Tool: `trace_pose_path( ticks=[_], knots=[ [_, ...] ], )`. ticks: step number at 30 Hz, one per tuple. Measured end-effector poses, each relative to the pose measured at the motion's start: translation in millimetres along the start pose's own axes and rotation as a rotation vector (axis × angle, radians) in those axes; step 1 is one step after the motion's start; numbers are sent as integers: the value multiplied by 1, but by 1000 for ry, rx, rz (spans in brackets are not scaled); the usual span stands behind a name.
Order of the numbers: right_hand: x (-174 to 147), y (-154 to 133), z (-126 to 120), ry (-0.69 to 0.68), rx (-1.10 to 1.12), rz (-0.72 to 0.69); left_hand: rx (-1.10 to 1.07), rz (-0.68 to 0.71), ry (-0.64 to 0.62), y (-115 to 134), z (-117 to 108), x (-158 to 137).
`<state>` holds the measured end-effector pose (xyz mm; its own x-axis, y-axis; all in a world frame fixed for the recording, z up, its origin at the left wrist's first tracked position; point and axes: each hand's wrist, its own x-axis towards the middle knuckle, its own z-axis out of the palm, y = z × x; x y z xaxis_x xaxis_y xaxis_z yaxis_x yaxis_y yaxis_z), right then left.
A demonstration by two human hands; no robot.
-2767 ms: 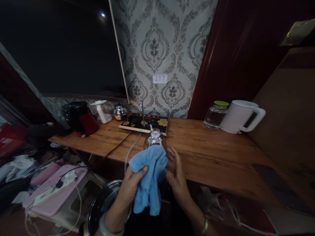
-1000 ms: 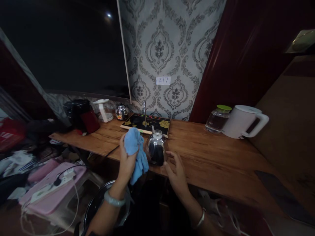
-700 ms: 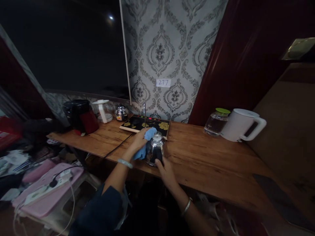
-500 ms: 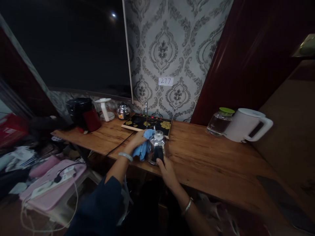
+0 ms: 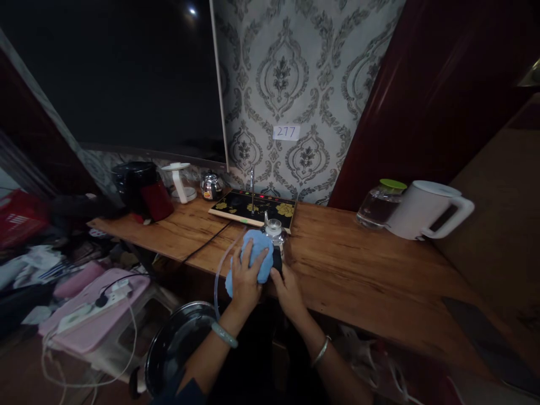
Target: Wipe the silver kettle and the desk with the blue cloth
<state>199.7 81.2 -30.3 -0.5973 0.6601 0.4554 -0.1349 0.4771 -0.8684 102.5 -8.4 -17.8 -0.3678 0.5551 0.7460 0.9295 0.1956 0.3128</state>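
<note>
**Steel kettle under a cloth wipe, front edge of desk**

Left hand (image 5: 246,277): grip pressed flat over a blue cloth (image 5: 253,257), fingers spread, holding it against the near side of the small steel kettle (image 5: 276,241).
Right hand (image 5: 288,287): grip closed on the kettle's dark base, steadying it.
Kettle: upright at the front of the wooden desk (image 5: 358,270), just before the floral hot plate (image 5: 253,207).
Step, as judged: wiping the body. The next move calls for turning the kettle to reach unwiped faces while keeping it upright.
Also present: 1 white jug kettle (image 5: 426,209), 1 glass jar (image 5: 379,202).

Blue cloth (image 5: 253,256), silver kettle (image 5: 276,236)
</note>
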Motion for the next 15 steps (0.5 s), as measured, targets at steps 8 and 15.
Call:
trace_pose_path(
  ticks=[8,15],
  knots=[
    [1,-4,-2,-13,-30,27,-174,-147,72,-14,-14,-9],
    [1,-3,0,-2,-29,-3,-27,7,-41,9,-36,51]
  ],
)
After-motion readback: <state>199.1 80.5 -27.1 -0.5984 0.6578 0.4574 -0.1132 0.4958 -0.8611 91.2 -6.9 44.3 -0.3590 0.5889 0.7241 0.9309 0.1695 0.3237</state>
